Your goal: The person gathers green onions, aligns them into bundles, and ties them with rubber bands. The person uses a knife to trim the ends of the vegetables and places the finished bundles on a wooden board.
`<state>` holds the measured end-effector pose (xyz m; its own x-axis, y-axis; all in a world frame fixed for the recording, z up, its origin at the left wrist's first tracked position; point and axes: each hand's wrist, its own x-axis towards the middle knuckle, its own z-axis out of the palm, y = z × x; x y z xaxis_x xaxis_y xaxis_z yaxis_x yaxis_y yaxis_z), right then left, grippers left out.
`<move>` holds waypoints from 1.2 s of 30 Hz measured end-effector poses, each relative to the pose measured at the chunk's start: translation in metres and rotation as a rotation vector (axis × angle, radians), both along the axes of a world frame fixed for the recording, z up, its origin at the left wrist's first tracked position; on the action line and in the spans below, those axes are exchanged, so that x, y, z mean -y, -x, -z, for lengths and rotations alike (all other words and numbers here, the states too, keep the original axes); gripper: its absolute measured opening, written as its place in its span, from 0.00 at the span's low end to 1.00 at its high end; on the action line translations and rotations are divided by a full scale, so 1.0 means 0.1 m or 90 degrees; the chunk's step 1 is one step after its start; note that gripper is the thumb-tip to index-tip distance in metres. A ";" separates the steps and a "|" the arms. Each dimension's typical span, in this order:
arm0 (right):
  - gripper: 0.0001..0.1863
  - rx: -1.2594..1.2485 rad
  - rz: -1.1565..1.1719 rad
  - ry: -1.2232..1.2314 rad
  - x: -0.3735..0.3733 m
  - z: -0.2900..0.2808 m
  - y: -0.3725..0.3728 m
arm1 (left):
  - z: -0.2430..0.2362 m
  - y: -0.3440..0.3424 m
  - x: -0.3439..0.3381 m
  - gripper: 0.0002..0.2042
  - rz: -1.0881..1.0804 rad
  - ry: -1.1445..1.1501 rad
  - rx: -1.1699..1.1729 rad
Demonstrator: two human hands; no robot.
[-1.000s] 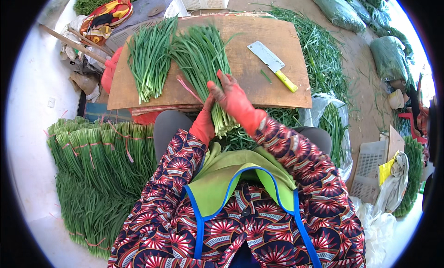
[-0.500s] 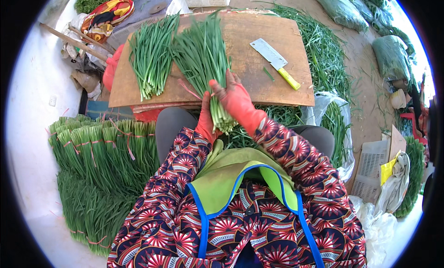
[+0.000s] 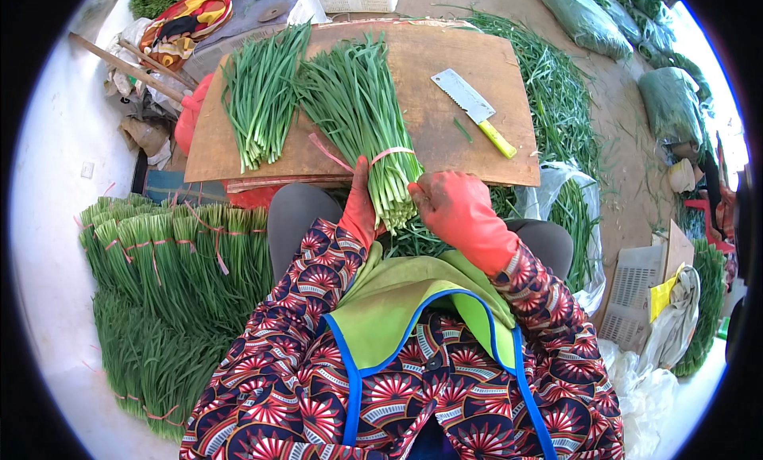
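A banded bunch of garlic chives (image 3: 362, 102) lies on the wooden board, pale cut stems toward me and overhanging its near edge. A pink band (image 3: 389, 152) crosses its stems, with a loose tail out to the left. My left hand (image 3: 362, 204), in a red rubber glove, grips the stem end from the left side, thumb up. On the other side my right hand (image 3: 457, 210), gloved alike, is closed, its thumb and forefinger pinched against the right edge of the stems. What the pinch holds is hidden. To the left lies a looser pile of chives (image 3: 262, 94).
A cleaver (image 3: 465, 96) with a yellow handle rests at the right of the board (image 3: 445, 47). Banded chive bunches (image 3: 175, 245) are stacked on my left. Loose leaves (image 3: 556, 86) heap beyond the board's right edge, near a clear plastic bag (image 3: 592, 222). A pale crate (image 3: 636, 277) stands farther right.
My right hand has moved off the top of the bunch to the right and closed at its stem edge. The pink band across the stems now shows. The left hand stays at the stems.
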<state>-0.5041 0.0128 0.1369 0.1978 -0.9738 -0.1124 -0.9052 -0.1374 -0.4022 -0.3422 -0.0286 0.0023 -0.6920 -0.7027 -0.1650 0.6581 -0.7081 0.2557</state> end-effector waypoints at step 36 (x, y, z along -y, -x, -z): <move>0.15 -0.157 -0.042 -0.026 0.08 -0.04 -0.25 | 0.07 0.08 0.00 0.38 -0.095 -0.012 0.048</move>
<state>-0.4793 0.0046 0.1411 0.2223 -0.9533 -0.2044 -0.9663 -0.1875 -0.1762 -0.3503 -0.0288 -0.0043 -0.5650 -0.7933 -0.2270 0.7360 -0.6089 0.2960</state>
